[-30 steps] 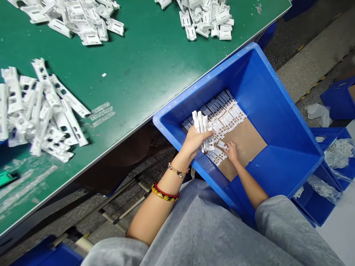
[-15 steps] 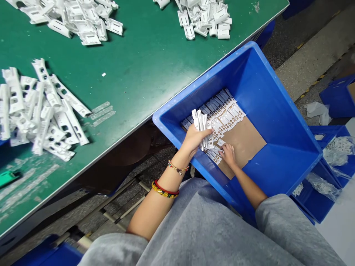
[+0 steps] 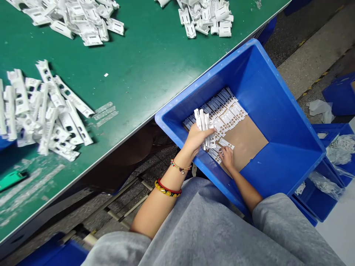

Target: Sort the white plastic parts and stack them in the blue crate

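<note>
My left hand (image 3: 197, 138) is closed around a bundle of slotted white plastic strips (image 3: 204, 123), held above the near left side of a deep blue bin (image 3: 280, 107). Down inside that bin, my right hand (image 3: 227, 157) has its fingers bent and together, at the end of a short row of flat white strips (image 3: 214, 154). What is between those fingertips is hidden. A single loose strip (image 3: 226, 143) lies just beyond them on the cardboard (image 3: 248, 135). Farther back, more strips (image 3: 222, 101) lie side by side in rows.
On the green table (image 3: 138, 74) are a pile of long white strips (image 3: 52, 111) and two piles of shorter white parts (image 3: 83, 20). A green tool (image 3: 12, 180) lies at the left. Blue crates with bagged parts (image 3: 327, 184) stand at the right.
The loose strip that was partly under my right hand now lies in full view on the cardboard. My right fingers have drawn slightly back toward me. My left hand keeps its bundle.
</note>
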A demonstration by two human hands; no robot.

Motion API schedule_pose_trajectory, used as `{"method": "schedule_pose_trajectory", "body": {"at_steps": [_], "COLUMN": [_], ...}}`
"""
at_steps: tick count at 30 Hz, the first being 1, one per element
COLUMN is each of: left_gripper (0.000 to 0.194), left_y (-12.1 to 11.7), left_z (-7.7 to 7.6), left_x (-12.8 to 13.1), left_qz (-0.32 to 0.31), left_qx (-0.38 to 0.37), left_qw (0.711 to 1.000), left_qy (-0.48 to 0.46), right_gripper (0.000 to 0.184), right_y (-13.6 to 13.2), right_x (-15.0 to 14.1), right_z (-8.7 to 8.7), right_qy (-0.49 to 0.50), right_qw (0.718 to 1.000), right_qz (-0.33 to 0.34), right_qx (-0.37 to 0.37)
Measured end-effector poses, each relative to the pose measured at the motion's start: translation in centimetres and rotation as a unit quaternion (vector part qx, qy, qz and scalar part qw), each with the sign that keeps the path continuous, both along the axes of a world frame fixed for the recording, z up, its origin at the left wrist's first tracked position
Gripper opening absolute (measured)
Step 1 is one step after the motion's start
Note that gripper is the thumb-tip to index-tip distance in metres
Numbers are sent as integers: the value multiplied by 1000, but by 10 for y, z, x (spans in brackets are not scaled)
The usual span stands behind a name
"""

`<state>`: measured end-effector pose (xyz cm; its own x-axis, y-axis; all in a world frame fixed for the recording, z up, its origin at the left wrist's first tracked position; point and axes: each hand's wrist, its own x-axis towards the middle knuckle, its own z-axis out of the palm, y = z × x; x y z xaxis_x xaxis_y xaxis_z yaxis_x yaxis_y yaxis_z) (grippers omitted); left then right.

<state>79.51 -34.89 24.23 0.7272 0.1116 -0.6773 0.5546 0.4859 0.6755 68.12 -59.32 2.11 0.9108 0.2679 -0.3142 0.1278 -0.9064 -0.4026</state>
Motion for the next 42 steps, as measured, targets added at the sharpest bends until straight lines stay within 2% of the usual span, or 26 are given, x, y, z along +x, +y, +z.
{"method": "schedule_pose_trajectory", "body": {"at_steps": [14,22,27,32,36,42], "left_gripper": [37,41,45,46,45,45], "left_y": [1,3,5,4,3,4], "left_z": [-5,2,0,-1,4,3], "left_x": [0,1,5,8,11,13], "left_qz": [28,44,44,39,22,-17], "left_qx": [-23,-72,-40,7,51,61], "left_qw": [999,996,998,999,998,998], "left_qy": [4,5,2,-15,0,4], "right_gripper": [14,13,12,10,12,16], "right_y": [3,-11,-16,-11,2,25], "right_x": [-6,-13,-22,-32,-29,-21], "right_z": [-3,10,17,13,9,2], "right_qy": [-23,-49,-27,20,29,24], "right_qw": [999,998,999,995,993,993], "right_qz": [-24,-39,20,98,110,118], "right_qx": [9,-11,-16,6,22,20]}}
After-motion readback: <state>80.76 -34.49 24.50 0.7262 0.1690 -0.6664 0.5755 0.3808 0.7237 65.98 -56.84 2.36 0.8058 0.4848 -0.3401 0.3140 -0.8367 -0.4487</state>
